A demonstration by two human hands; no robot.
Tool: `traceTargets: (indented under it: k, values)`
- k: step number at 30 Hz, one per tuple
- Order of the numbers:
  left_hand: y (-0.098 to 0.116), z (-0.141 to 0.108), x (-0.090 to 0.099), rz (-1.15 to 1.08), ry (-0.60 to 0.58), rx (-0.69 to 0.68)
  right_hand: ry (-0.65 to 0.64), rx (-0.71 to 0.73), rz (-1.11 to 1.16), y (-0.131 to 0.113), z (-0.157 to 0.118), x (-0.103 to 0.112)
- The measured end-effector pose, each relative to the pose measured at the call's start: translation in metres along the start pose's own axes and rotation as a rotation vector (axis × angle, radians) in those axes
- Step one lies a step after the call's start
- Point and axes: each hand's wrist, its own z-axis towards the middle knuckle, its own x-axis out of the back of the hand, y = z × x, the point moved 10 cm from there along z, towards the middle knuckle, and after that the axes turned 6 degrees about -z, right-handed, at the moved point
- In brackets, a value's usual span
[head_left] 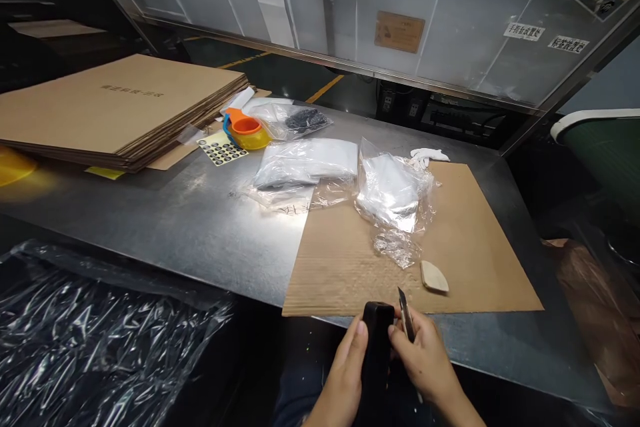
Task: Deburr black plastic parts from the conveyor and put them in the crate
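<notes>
My left hand (pixel 347 367) is closed around a long black box-shaped piece (pixel 379 353), held upright in front of me near the table's front edge. A slim utility knife (pixel 407 317) is gripped in my right hand (pixel 423 353), its blade pointing up and away from me. The right thumb also touches the side of the black piece. Just beyond my hands lies a brown cardboard sheet (pixel 345 273). On it rest a beige wedge-shaped block (pixel 434 277) and a crumpled clear plastic wrap (pixel 397 248). The lower end of the black piece is hard to make out.
Clear bags with white contents (pixel 310 161) (pixel 390 190) lie farther back. Behind them are an orange and yellow tape roll (pixel 247 130), a sticker sheet (pixel 223 149) and white finger cots (pixel 427 155). Stacked cardboard (pixel 115 107) stands left; black plastic (pixel 110 340) fills the lower left.
</notes>
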Motion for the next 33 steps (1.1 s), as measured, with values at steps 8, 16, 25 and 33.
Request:
traceTargets:
  k: [8, 16, 25, 33]
  values:
    - [-0.019, 0.002, 0.013, -0.045, 0.043, -0.041, 0.115, -0.011, 0.0, 0.008, -0.002, 0.004]
    - [-0.023, -0.001, -0.014, -0.043, -0.162, 0.146, -0.002, -0.02, 0.15, 0.005, 0.01, 0.01]
    - [-0.013, 0.01, -0.018, -0.401, -0.278, 0.359, -0.055, 0.134, 0.146, -0.01, -0.004, 0.03]
    - [0.012, 0.015, -0.008, -0.688, -0.146, 0.16, 0.087, 0.764, -0.315, -0.036, -0.05, 0.018]
